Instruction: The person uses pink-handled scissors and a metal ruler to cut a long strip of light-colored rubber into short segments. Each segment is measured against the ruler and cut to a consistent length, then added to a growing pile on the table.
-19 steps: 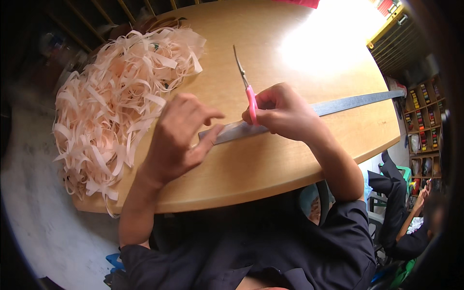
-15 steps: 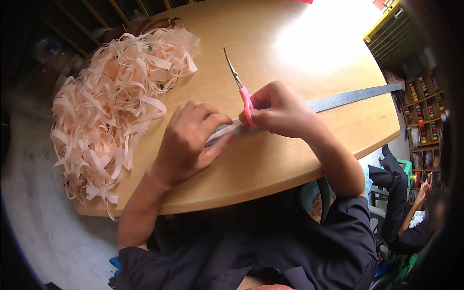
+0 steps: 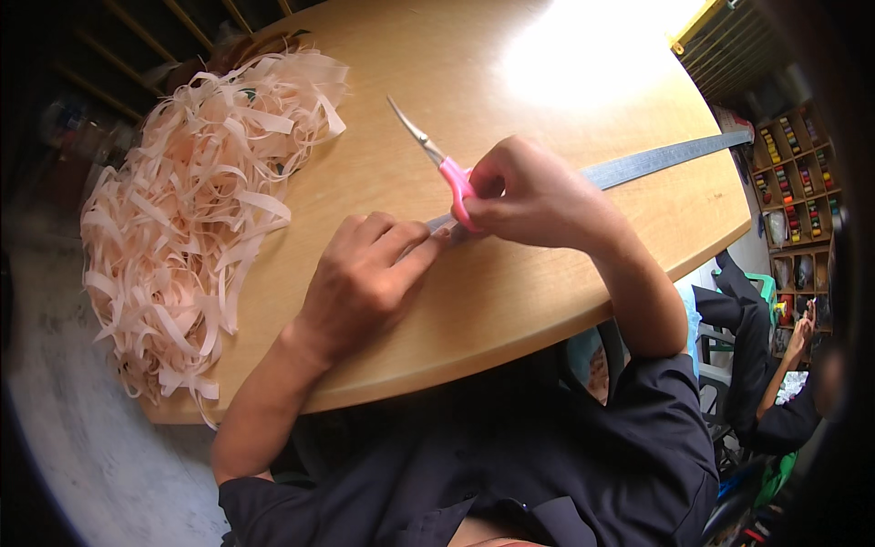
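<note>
The right hand (image 3: 533, 196) grips pink-handled scissors (image 3: 436, 159), blades pointing up-left over the round wooden surface (image 3: 510, 301). The left hand (image 3: 365, 278), fingers curled, pins a grey strip (image 3: 656, 159) beside them. Peach paper shreds (image 3: 191, 210) lie heaped at left.

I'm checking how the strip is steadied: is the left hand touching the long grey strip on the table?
Touching. The head view shows the left hand with its fingertips pressed on the grey strip beside the scissors.

Looks like a craft or tailoring workshop: round light wooden table (image 3: 510, 301) heaped with a pile of pale peach cut strips (image 3: 182, 228), wooden cubby shelves of coloured thread spools (image 3: 797, 182) against the right wall, bare grey concrete floor (image 3: 82, 447).
</note>
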Demonstrator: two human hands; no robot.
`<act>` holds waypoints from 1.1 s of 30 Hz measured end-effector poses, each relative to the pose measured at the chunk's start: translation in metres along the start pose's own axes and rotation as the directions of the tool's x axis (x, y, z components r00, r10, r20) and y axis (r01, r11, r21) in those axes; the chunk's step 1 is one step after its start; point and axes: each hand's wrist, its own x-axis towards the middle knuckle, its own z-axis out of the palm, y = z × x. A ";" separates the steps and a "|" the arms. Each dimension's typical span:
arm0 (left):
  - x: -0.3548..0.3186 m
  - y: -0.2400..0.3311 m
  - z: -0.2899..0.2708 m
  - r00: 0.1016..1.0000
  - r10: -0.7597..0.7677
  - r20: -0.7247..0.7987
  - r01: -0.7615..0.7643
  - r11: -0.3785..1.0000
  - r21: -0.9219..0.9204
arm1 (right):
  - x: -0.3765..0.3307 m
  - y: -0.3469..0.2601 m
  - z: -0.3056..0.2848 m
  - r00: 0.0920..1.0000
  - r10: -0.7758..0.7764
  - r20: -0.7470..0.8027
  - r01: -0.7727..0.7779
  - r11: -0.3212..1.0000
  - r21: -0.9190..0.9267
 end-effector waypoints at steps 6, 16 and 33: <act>0.003 0.002 -0.001 0.996 -0.070 0.064 0.074 0.995 -0.067 | 0.001 0.004 -0.018 0.966 -0.012 -0.258 0.022 0.999 0.038; 0.008 0.002 -0.004 0.985 -0.095 0.146 0.107 0.991 -0.078 | -0.006 0.004 -0.024 0.933 -0.060 -0.354 0.108 0.987 0.118; 0.010 0.005 0.003 0.991 0.050 0.121 -0.060 0.995 0.079 | -0.020 -0.005 -0.037 0.950 -0.032 -0.312 0.025 0.999 -0.027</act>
